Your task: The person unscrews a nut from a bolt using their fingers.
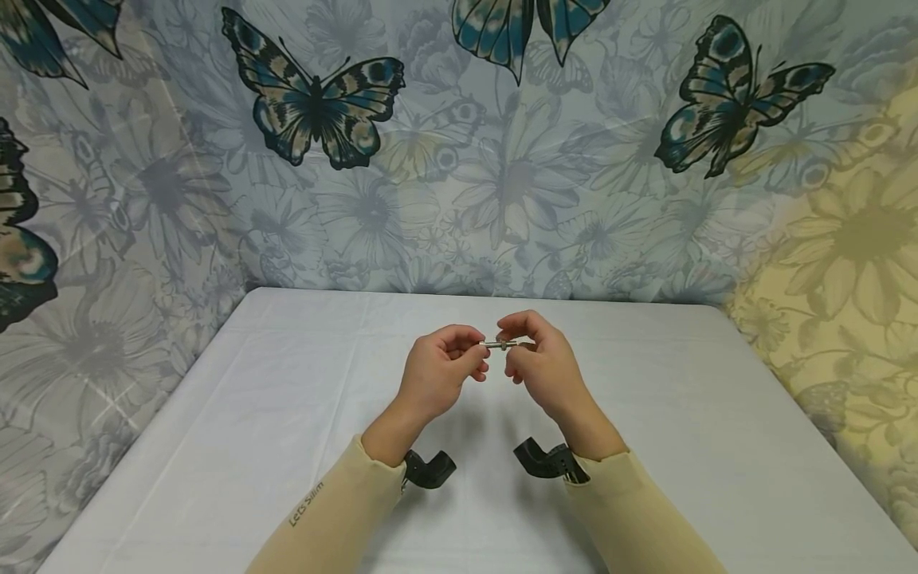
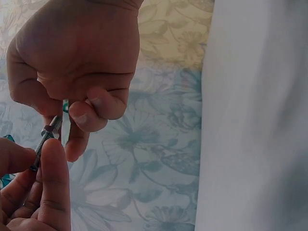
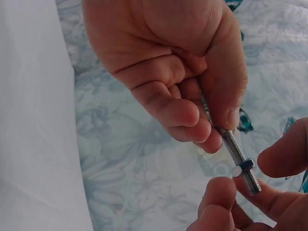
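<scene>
Table (image 1: 251, 414) — white, butterfly-print walls (image 1: 473, 215) (hands (image 1: 439, 368), bolt (image 3: 234, 148))

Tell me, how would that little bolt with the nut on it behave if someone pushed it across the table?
Probably stiff: the bolt juts straight out from the pinch of the left hand. Its metallic shine suggests it may be heavy for its size. It would likely roll unevenly, since the nut stands out wider than the threads beside it.
</scene>
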`<state>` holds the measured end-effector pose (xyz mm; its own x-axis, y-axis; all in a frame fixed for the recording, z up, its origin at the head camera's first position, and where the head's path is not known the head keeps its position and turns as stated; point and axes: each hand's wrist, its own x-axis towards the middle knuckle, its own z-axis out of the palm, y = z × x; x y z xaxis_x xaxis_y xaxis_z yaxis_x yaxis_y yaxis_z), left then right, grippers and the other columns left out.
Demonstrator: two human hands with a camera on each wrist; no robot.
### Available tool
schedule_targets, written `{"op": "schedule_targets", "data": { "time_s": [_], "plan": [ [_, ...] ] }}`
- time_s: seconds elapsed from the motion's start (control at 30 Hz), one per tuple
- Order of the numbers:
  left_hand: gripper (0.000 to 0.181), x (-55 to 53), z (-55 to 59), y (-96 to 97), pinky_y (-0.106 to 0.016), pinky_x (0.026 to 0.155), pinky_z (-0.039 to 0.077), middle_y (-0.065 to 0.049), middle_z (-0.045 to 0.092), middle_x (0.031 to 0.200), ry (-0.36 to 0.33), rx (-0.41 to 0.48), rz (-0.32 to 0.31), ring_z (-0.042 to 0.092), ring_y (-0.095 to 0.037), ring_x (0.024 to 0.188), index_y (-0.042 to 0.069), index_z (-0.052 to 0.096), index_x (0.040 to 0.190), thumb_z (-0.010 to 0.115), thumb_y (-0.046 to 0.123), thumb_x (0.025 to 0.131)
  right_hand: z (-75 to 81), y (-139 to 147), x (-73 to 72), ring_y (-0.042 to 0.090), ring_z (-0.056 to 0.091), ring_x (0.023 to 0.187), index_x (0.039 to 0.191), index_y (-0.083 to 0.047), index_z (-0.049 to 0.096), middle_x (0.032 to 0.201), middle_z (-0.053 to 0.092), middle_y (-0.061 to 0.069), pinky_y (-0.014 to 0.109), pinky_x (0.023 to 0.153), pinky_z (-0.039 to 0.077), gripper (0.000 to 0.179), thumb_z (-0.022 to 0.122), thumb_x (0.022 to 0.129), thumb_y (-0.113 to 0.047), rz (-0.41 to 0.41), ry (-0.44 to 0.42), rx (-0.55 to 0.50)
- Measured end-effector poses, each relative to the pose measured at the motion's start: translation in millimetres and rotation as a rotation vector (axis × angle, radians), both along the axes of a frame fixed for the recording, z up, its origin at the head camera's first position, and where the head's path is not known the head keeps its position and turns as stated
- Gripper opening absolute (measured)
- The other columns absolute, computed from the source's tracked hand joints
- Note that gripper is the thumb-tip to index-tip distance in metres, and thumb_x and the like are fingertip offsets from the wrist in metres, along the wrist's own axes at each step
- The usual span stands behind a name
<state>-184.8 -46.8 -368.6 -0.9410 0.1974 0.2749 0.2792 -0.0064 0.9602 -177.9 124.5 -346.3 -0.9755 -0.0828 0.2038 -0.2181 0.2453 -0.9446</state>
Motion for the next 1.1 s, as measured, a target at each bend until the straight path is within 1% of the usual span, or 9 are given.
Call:
{"op": "schedule_targets", "data": {
  "time_s": [0.13,0.23,0.33,0.5,0.6,0.73,0.83,0.97,1.1],
  "plan": [
    [0.007,0.2,-0.1,0.0,-0.037,0.067,0.061,-0.010,0.068,0.085,0.006,-0.003,-0.001,0.069,-0.023,0.069,0.003,0.069,0.101,0.068,0.005,0.093,-1.0,1.1,-0.6,0.029,0.056,0.061,0.108,-0.003,0.064,0.095,0.063,0.017,0.033,0.053,0.050,0.017,0.053,0.097,-0.011,-0.009,-0.002,-0.009],
    [0.008,0.6,-0.1,-0.4,-0.037,0.067,0.061,-0.010,0.068,0.085,0.005,-0.006,-0.001,0.069,-0.023,0.069,0.004,0.070,0.101,0.069,0.006,0.094,-2.0,0.7,-0.8,0.027,0.054,0.059,0.100,-0.003,0.066,0.080,0.062,0.016,0.033,0.051,0.049,0.025,0.053,0.104,-0.023,-0.015,-0.015,0.006],
    [0.008,0.9,-0.1,-0.6,-0.038,0.067,0.061,-0.009,0.068,0.085,0.005,-0.005,-0.003,0.069,-0.023,0.069,0.004,0.070,0.101,0.068,0.006,0.094,-2.2,0.2,-0.6,0.027,0.053,0.059,0.101,-0.002,0.066,0.077,0.061,0.018,0.033,0.051,0.049,0.020,0.053,0.102,-0.019,-0.003,-0.017,0.021],
    [0.007,1.0,-0.1,-0.1,-0.038,0.067,0.061,-0.010,0.068,0.085,0.007,-0.002,-0.005,0.069,-0.024,0.069,0.003,0.070,0.100,0.068,0.005,0.094,-1.3,0.3,-0.4,0.030,0.056,0.060,0.109,-0.003,0.064,0.092,0.062,0.018,0.033,0.053,0.050,0.021,0.052,0.091,-0.003,-0.001,0.003,-0.005],
    [0.008,0.9,0.1,0.6,-0.039,0.067,0.061,-0.009,0.068,0.086,0.005,-0.003,-0.006,0.069,-0.023,0.069,0.003,0.069,0.101,0.068,0.006,0.094,-1.5,0.4,-0.2,0.029,0.056,0.060,0.105,-0.002,0.065,0.087,0.063,0.017,0.032,0.053,0.050,0.018,0.052,0.099,-0.013,-0.007,0.000,-0.020],
    [0.008,1.3,0.9,1.4,-0.044,0.069,0.060,-0.009,0.068,0.085,0.007,-0.004,-0.011,0.069,-0.023,0.069,0.002,0.069,0.101,0.068,0.006,0.094,-2.2,0.3,0.0,0.027,0.054,0.059,0.098,-0.001,0.066,0.072,0.061,0.018,0.031,0.051,0.049,0.027,0.051,0.104,-0.023,-0.009,-0.014,-0.014],
    [0.008,1.3,0.9,1.5,-0.044,0.069,0.060,-0.009,0.068,0.085,0.010,-0.004,-0.010,0.069,-0.023,0.068,0.002,0.069,0.101,0.067,0.005,0.094,-2.2,0.6,-0.2,0.028,0.055,0.059,0.102,-0.003,0.065,0.078,0.061,0.019,0.032,0.051,0.049,0.017,0.052,0.099,-0.011,-0.011,-0.008,-0.011],
    [0.008,0.5,0.1,1.4,-0.038,0.067,0.061,-0.009,0.069,0.085,0.013,-0.002,-0.003,0.069,-0.023,0.069,0.002,0.069,0.101,0.067,0.004,0.093,-1.4,1.7,-0.8,0.030,0.058,0.063,0.112,-0.003,0.063,0.097,0.062,0.017,0.033,0.054,0.051,0.025,0.051,0.090,-0.003,-0.014,0.010,-0.029],
    [0.008,0.3,-0.6,0.8,-0.038,0.067,0.060,-0.009,0.068,0.085,0.011,-0.002,0.002,0.069,-0.023,0.069,0.002,0.069,0.101,0.068,0.005,0.093,-1.7,2.3,-1.1,0.030,0.057,0.061,0.106,-0.003,0.065,0.087,0.064,0.016,0.033,0.053,0.051,0.023,0.051,0.102,-0.020,-0.022,0.001,-0.021]
  ]
}}
